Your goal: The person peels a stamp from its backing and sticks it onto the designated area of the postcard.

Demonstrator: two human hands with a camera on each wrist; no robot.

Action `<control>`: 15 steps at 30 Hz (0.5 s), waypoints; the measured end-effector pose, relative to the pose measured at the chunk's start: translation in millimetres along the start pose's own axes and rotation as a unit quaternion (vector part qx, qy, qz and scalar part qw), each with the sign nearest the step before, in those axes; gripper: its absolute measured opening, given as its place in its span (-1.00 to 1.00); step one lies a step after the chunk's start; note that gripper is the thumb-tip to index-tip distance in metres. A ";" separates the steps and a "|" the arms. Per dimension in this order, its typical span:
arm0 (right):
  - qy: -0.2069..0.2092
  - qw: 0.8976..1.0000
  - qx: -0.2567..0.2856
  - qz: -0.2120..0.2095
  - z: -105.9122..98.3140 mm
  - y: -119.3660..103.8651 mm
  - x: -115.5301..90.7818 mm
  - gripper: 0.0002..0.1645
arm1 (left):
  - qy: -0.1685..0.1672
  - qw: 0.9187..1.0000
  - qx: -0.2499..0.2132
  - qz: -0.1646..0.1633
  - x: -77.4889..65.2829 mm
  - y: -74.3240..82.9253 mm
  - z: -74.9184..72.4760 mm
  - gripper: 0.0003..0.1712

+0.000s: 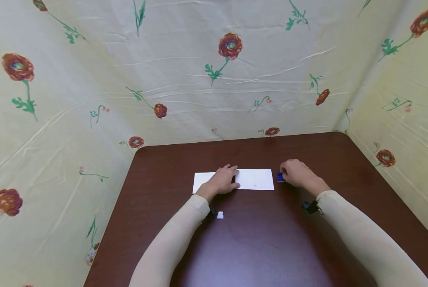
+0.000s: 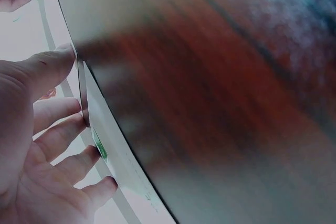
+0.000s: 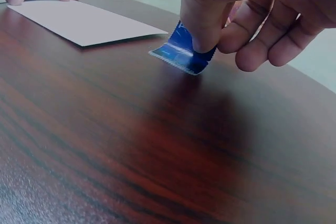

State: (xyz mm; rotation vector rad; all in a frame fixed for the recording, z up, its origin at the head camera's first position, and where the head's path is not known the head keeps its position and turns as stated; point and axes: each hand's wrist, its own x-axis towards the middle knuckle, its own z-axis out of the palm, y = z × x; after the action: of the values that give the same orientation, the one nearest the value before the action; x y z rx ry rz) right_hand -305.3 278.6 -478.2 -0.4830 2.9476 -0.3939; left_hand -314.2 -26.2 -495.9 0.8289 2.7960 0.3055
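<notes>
My left hand (image 1: 221,180) rests with straight, spread fingers across white paper (image 1: 255,179) on the brown table. A narrow dark gap shows in the paper beside the fingers. In the left wrist view, the fingertips touch the sheets where two edges meet, near a small green mark (image 2: 100,144). To the right of the paper, my right hand (image 1: 300,174) pinches a small blue shiny packet (image 3: 181,51) with serrated edges between thumb and finger. The packet's near end hangs close over the table in the right wrist view, and its upper part is hidden by the thumb.
A small white scrap (image 1: 220,215) lies on the table (image 1: 257,247) in front of the left wrist. Behind the table and along both sides hangs a pale flower-printed sheet (image 1: 185,71). The table's far edge runs just beyond the hands.
</notes>
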 end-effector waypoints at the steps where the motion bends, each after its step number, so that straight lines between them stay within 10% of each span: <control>1: -0.001 1.000 0.004 0.000 -0.5 -0.5 -0.5 -0.95 | 0.000 1.000 0.000 0.000 0.3 -0.3 0.4 -0.28; 15: 0.008 1.000 0.015 -0.024 -20.1 -11.6 -4.8 -0.92 | 0.000 1.000 -0.002 0.002 0.1 -0.1 1.6 -0.28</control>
State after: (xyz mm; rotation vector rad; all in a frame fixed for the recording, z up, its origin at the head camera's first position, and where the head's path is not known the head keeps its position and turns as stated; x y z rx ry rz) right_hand -300.7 274.3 -455.4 -0.5494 2.9445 -0.4498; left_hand -313.9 -26.1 -497.5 0.8345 2.7931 0.3129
